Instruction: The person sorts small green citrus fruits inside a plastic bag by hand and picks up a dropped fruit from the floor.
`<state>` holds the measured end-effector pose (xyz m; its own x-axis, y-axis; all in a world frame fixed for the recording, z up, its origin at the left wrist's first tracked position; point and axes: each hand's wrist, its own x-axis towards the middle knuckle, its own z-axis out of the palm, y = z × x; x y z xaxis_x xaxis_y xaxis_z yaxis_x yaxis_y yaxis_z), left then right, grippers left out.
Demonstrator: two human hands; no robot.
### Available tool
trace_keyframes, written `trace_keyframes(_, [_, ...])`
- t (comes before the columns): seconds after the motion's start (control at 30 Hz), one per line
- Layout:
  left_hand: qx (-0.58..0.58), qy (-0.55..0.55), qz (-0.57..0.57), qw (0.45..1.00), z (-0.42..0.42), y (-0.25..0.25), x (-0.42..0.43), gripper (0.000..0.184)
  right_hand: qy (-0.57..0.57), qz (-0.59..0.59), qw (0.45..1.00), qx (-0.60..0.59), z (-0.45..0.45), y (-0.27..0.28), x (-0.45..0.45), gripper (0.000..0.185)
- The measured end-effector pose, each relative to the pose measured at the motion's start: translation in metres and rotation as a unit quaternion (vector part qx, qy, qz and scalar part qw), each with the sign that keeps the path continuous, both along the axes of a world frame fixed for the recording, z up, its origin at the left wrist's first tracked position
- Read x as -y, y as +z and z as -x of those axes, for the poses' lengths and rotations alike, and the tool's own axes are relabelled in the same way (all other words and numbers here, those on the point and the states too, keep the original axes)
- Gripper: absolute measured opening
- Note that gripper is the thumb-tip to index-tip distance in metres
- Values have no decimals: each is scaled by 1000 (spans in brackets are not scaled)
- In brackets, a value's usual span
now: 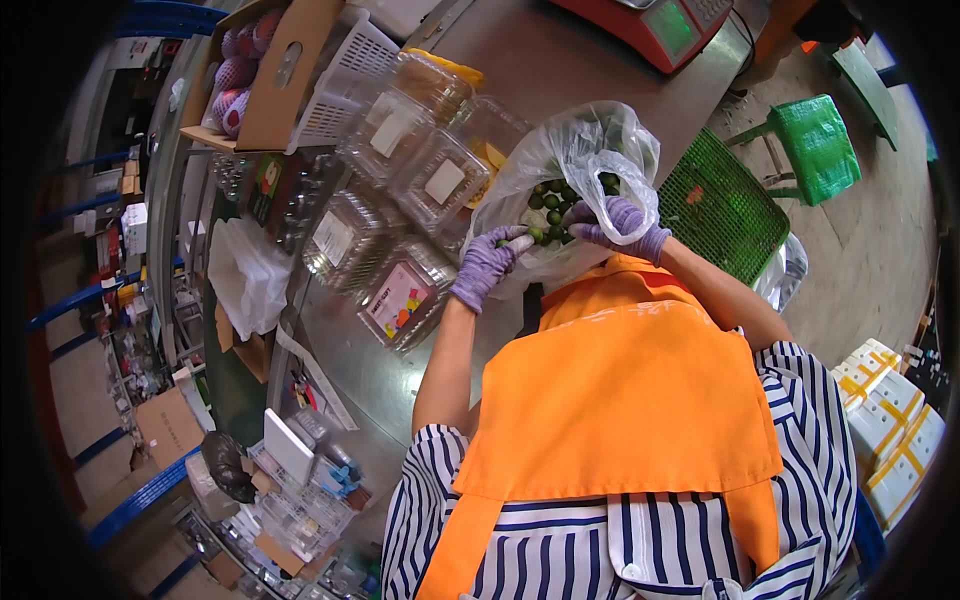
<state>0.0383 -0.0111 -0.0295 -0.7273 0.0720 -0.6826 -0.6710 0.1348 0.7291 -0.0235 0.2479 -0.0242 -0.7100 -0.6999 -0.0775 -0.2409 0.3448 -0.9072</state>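
Note:
A clear plastic bag [560,150] lies open on the metal table, with several small round green fruits [553,201] inside. My left hand [485,265], in a purple glove with pale fingertips, is at the bag's near left side, its fingers closed on a small green fruit [535,235]. Gloved the same way, my right hand [622,222] reaches into the bag's mouth from the right. A loop of the bag hangs over that hand and partly hides it. Its fingers are curled against the fruits; what they grip is hidden.
Clear plastic clamshell boxes [440,180] stand left of the bag, one with a pink label. Beyond them are a white basket [345,80] and a carton [265,75] of netted fruit. A red scale [650,30] sits at the back; a green crate [725,205] and green stool [815,150] stand right.

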Motion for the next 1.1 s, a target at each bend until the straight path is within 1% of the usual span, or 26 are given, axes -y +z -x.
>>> trace_keyframes(0.03, [12, 26, -71, 997, -1, 11, -2, 28, -3, 5, 1000, 18, 1, -3, 1, 32])
trace_keyframes(0.07, [21, 30, -101, 994, -1, 20, -3, 29, -12, 22, 995, 92, 0, 7, 3, 33])
trace_keyframes(0.13, [39, 35, -162, 985, 1, 31, -5, 31, -30, 55, 970, 237, 0, 39, 7, 36])
trace_keyframes(0.17, [34, 17, -161, 986, 1, 34, -6, 30, -26, 84, 965, 249, -1, 40, 9, 42])
trace_keyframes(0.23, [25, -19, -160, 987, 1, 39, -7, 29, -9, 106, 967, 231, -3, 47, 19, 44])
trace_keyframes(0.27, [19, -17, -172, 985, 1, 40, -9, 28, -1, 116, 968, 222, -4, 50, 23, 44])
trace_keyframes(0.3, [12, -15, -184, 983, 0, 41, -12, 26, 6, 92, 978, 187, -3, 53, 24, 46])
trace_keyframes(0.4, [-4, -9, -201, 979, 2, 48, -15, 23, -17, 115, 956, 270, -3, 58, 24, 44])
trace_keyframes(0.5, [0, 9, -241, 971, 1, 47, -15, 25, -25, 116, 949, 291, -2, 61, 24, 44])
trace_keyframes(0.53, [4, 18, -259, 966, 1, 46, -15, 26, -31, 134, 944, 299, -2, 61, 25, 44])
trace_keyframes(0.6, [19, 39, -241, 969, 1, 55, -19, 28, -43, 169, 933, 314, -4, 56, 27, 44])
trace_keyframes(0.63, [27, 50, -233, 971, 1, 57, -21, 29, -31, 151, 963, 222, -5, 43, 28, 43])
trace_keyframes(0.67, [1, 10, -133, 991, 2, 56, -24, 31, -20, 130, 983, 127, -5, 24, 30, 43])
trace_keyframes(0.7, [-25, -31, -31, 999, 3, 52, -27, 33, -8, 108, 994, 31, -4, 19, 30, 43])
trace_keyframes(0.73, [-52, -72, 71, 993, 4, 46, -31, 34, -21, 37, 999, -12, -3, 16, 25, 42])
trace_keyframes(0.77, [-235, -99, 178, 950, -3, 12, -25, 32, -33, -35, 997, -55, 0, 22, 20, 42])
trace_keyframes(0.8, [-231, -108, 230, 939, -2, 17, -28, 32, -44, -106, 989, -98, 2, 24, 15, 41])
trace_keyframes(0.83, [-227, -116, 282, 925, 1, 23, -30, 32, -67, -104, 982, -145, 9, 14, 1, 38])
trace_keyframes(0.87, [-221, -124, 332, 909, 2, 26, -32, 32, -68, -137, 966, -207, 22, 20, -7, 30])
trace_keyframes(0.9, [-298, -110, 336, 886, 3, 20, -32, 29, -103, -77, 966, -225, 29, 19, -14, 26])
trace_keyframes(0.93, [-314, -116, 321, 886, 3, 16, -33, 29, -138, -17, 960, -243, 35, 18, -20, 23])
trace_keyframes(1.0, [-346, -127, 291, 883, 10, 25, -43, 28, -170, -137, 965, -145, 46, 27, -29, 19])
trace_keyframes(1.03, [-316, -159, 266, 897, 12, 23, -47, 28, -153, -173, 962, -143, 49, 31, -32, 20])
trace_keyframes(1.1, [-264, -273, 242, 893, 10, 25, -59, 29, -100, -205, 950, -211, 49, 10, -40, 19])
